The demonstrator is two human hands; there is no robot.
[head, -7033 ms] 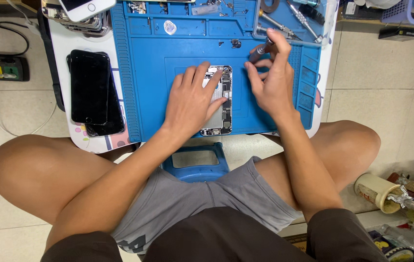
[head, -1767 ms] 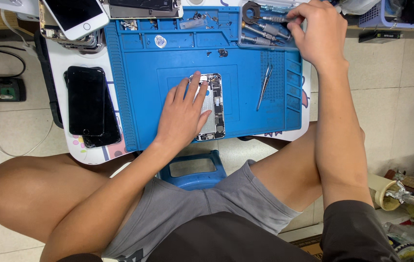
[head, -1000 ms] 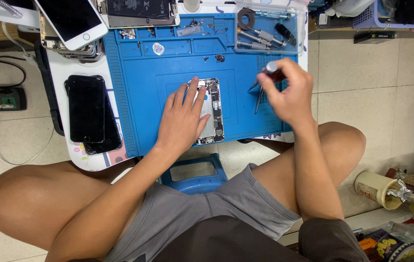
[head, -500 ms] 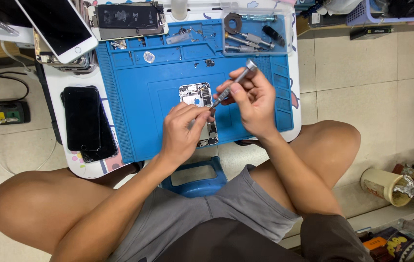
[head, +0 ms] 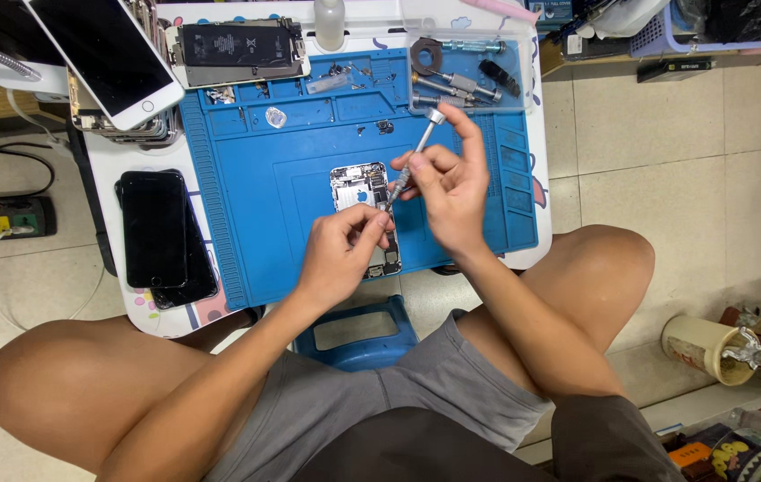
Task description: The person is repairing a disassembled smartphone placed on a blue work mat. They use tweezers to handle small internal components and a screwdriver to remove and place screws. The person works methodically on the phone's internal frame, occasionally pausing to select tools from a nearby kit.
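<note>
An opened phone chassis (head: 365,214) is lain flat on the blue work mat (head: 282,187), directly under the fingers of both hands. The left hand (head: 340,254) is set on the lower half of the chassis, its fingers bent together and its fingertips pressed on the chassis frame just below the tool tip. A slim metal screwdriver (head: 411,161) is clamped between the thumb and the first fingers of the right hand (head: 447,192); the tool is held tilted, its round cap pointed up and away beyond the fingers, its tip brought down onto the upper right edge of the chassis, just beside the left fingertips. Whether the tip is seated in a screw cannot be told.

Beyond the right fingers, at the far edge of the mat, a clear tray (head: 465,76) is seen with further metal tools lying in it. Beyond the left fingers, well apart, another opened phone with a black battery (head: 237,49) is placed across the mat's top edge, and small loose parts are scattered in the mat's compartments near it. Out to the left of the left hand, off the mat, a stack of dark phones (head: 162,236) is laid face up, and farther off a white phone (head: 103,54) is propped at an angle. On the near side of the hands a blue stool (head: 353,330) is seen between the bare knees.
</note>
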